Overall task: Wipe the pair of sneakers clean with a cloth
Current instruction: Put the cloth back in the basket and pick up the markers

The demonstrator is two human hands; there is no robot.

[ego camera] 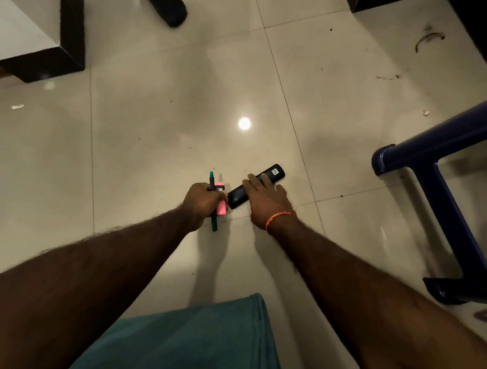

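On the tiled floor [155, 122], a green pen [214, 211] and pink highlighter [221, 204] are gripped upright-pointing by the left hand [202, 203]; the right hand [265, 202] lies spread on a diagonal black remote [268, 176].

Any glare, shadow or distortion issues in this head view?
Head view: round lamp glare on the glossy floor tiles; dim warm light; soft shadows under both forearms; wide-angle bending at the blue chair frame; left hand and right hand reasonably sharp.

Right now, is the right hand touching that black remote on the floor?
Touching. The head view shows the right hand laid over the black remote, fingers straight across its middle, with no gap visible.
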